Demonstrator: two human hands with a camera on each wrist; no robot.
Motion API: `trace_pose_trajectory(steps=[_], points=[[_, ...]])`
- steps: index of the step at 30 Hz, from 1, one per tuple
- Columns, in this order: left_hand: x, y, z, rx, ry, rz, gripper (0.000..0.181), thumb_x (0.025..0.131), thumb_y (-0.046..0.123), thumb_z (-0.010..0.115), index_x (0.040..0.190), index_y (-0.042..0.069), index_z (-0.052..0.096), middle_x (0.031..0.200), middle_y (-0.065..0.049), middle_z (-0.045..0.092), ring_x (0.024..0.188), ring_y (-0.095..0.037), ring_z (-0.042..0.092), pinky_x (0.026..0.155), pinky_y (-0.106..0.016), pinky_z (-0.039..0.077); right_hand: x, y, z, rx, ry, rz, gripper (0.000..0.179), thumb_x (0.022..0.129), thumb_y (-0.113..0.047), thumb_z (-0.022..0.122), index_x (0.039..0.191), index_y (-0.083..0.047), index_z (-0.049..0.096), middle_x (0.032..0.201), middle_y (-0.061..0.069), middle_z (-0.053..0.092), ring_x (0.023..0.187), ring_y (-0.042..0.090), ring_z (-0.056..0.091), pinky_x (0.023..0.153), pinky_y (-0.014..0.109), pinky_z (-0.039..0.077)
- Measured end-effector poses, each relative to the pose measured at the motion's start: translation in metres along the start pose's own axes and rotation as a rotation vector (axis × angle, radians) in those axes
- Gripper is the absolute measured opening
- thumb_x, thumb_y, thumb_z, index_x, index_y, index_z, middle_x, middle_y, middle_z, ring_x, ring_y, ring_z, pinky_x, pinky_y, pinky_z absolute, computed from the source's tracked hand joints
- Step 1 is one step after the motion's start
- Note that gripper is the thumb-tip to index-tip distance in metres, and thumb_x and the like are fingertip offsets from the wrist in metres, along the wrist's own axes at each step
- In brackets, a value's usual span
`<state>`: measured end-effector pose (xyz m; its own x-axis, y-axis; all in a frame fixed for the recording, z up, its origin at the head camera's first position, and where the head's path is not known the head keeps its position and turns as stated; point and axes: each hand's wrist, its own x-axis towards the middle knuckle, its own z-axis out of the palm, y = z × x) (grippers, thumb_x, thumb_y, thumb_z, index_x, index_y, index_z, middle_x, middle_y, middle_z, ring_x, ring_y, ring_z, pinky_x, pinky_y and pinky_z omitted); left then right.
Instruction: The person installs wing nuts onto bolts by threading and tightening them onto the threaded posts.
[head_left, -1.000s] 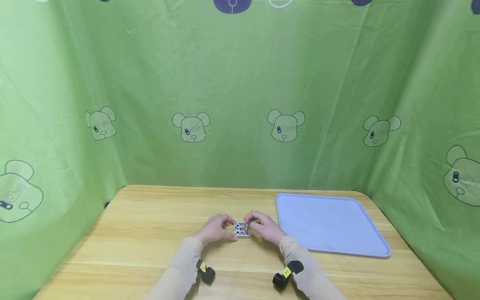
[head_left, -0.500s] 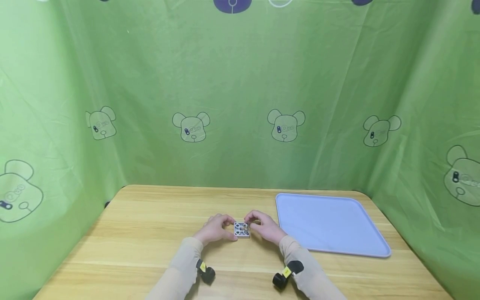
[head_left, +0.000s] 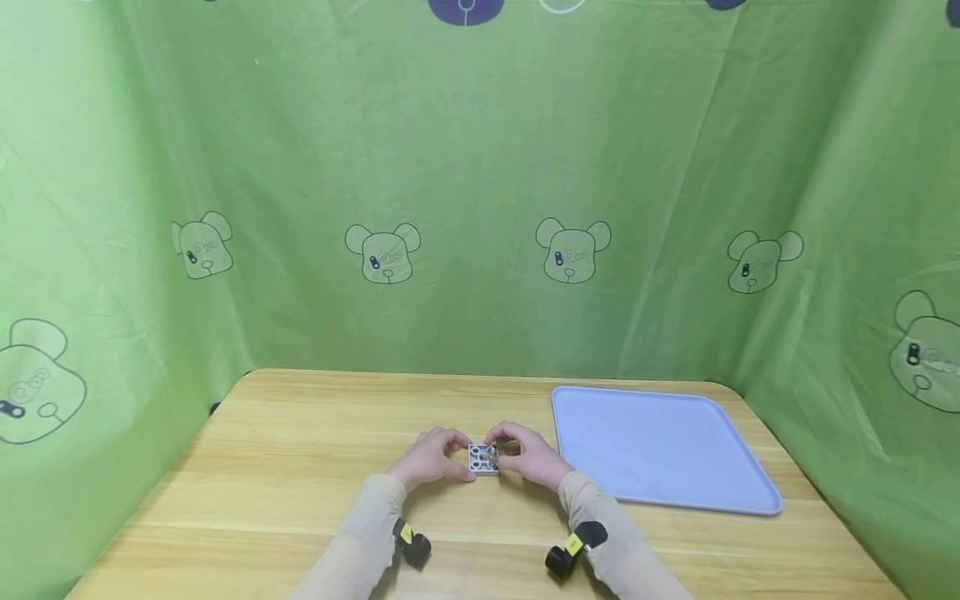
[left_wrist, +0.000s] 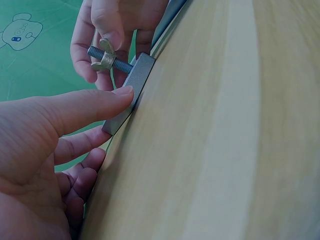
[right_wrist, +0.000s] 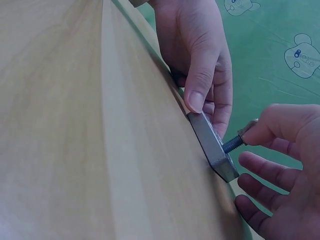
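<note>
A small square metal block point(head_left: 483, 472) with holes in its top sits on the wooden table between both hands. The left hand point(head_left: 431, 460) grips it from the left, thumb on the near side, as the left wrist view shows. From the block's right part rises a threaded bolt point(left_wrist: 123, 66) carrying a brass-coloured wing nut point(left_wrist: 104, 61). The right hand point(head_left: 529, 457) pinches the wing nut with thumb and index finger, and its other fingers hang loosely beside the block. In the right wrist view, the thumb covers most of the nut, while the bolt's lower threads show.
A pale blue-lilac tray point(head_left: 660, 450) lies at the right of the wooden table point(head_left: 300, 433), just beyond the right hand. Green curtains point(head_left: 480, 317) with bear prints enclose the back and sides. Each forearm wears a black wrist camera.
Around the wing nut, the right thumb and index finger have shifted slightly to the left. The left hand and the block stay where they were.
</note>
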<state>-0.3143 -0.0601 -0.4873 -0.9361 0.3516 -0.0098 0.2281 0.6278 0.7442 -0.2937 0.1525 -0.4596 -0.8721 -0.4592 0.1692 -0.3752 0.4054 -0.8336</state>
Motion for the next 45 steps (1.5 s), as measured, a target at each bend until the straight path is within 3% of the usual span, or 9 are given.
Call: trace_pose_trajectory(steps=[5, 16, 22, 28, 33, 37, 45], points=[[-0.001, 0.001, 0.0, 0.007, -0.003, 0.004, 0.052, 0.066, 0.031, 0.085, 0.112, 0.019, 0.067, 0.109, -0.004, 0.06, 0.101, -0.021, 0.048, 0.089, -0.045, 0.04, -0.002, -0.002, 0.0, -0.03, -0.002, -0.037, 0.027, 0.08, 0.005, 0.063, 0.106, 0.006, 0.06, 0.112, 0.025, 0.062, 0.109, 0.042, 0.057, 0.097, 0.061, 0.043], [0.0, 0.0, 0.0, -0.003, 0.0, 0.001, 0.052, 0.065, 0.03, 0.085, 0.113, 0.019, 0.067, 0.108, -0.003, 0.059, 0.101, -0.021, 0.047, 0.089, -0.045, 0.04, -0.002, -0.006, 0.0, 0.013, 0.005, 0.023, 0.015, 0.081, 0.004, 0.065, 0.094, 0.006, 0.059, 0.113, 0.025, 0.062, 0.11, 0.038, 0.058, 0.1, 0.061, 0.041], [-0.001, 0.0, 0.0, 0.001, -0.002, -0.002, 0.053, 0.065, 0.031, 0.085, 0.113, 0.019, 0.067, 0.109, -0.003, 0.059, 0.102, -0.021, 0.048, 0.09, -0.046, 0.04, 0.004, 0.014, 0.004, -0.008, 0.036, 0.03, 0.016, 0.082, -0.002, 0.07, 0.093, 0.002, 0.059, 0.108, 0.019, 0.063, 0.106, 0.035, 0.06, 0.097, 0.057, 0.045], [-0.002, 0.003, -0.001, 0.007, 0.003, -0.002, 0.052, 0.066, 0.029, 0.085, 0.113, 0.018, 0.067, 0.109, -0.005, 0.06, 0.102, -0.022, 0.048, 0.09, -0.047, 0.04, 0.01, 0.033, 0.003, -0.041, 0.044, 0.016, 0.011, 0.086, -0.008, 0.064, 0.095, -0.004, 0.06, 0.11, 0.015, 0.065, 0.107, 0.03, 0.059, 0.1, 0.054, 0.045], [-0.002, 0.003, 0.0, 0.018, 0.007, 0.005, 0.054, 0.065, 0.03, 0.086, 0.113, 0.016, 0.067, 0.109, -0.005, 0.061, 0.101, -0.022, 0.049, 0.091, -0.048, 0.038, 0.01, 0.032, 0.001, -0.026, 0.055, 0.011, 0.011, 0.09, -0.007, 0.052, 0.094, -0.004, 0.062, 0.112, 0.017, 0.066, 0.111, 0.032, 0.059, 0.102, 0.056, 0.042], [-0.001, 0.002, 0.0, 0.014, 0.007, 0.002, 0.054, 0.065, 0.031, 0.085, 0.114, 0.017, 0.067, 0.109, -0.004, 0.061, 0.1, -0.021, 0.049, 0.091, -0.048, 0.038, 0.01, 0.026, 0.001, -0.022, 0.054, 0.025, 0.015, 0.092, -0.003, 0.047, 0.094, -0.002, 0.062, 0.112, 0.018, 0.066, 0.111, 0.033, 0.058, 0.101, 0.051, 0.041], [-0.001, 0.002, 0.0, 0.006, 0.007, 0.003, 0.054, 0.065, 0.03, 0.086, 0.113, 0.016, 0.067, 0.109, -0.005, 0.061, 0.101, -0.022, 0.049, 0.091, -0.049, 0.039, 0.011, 0.035, 0.0, -0.046, 0.019, 0.008, 0.024, 0.087, -0.002, 0.054, 0.109, -0.003, 0.063, 0.112, 0.015, 0.066, 0.111, 0.033, 0.059, 0.102, 0.056, 0.042]])
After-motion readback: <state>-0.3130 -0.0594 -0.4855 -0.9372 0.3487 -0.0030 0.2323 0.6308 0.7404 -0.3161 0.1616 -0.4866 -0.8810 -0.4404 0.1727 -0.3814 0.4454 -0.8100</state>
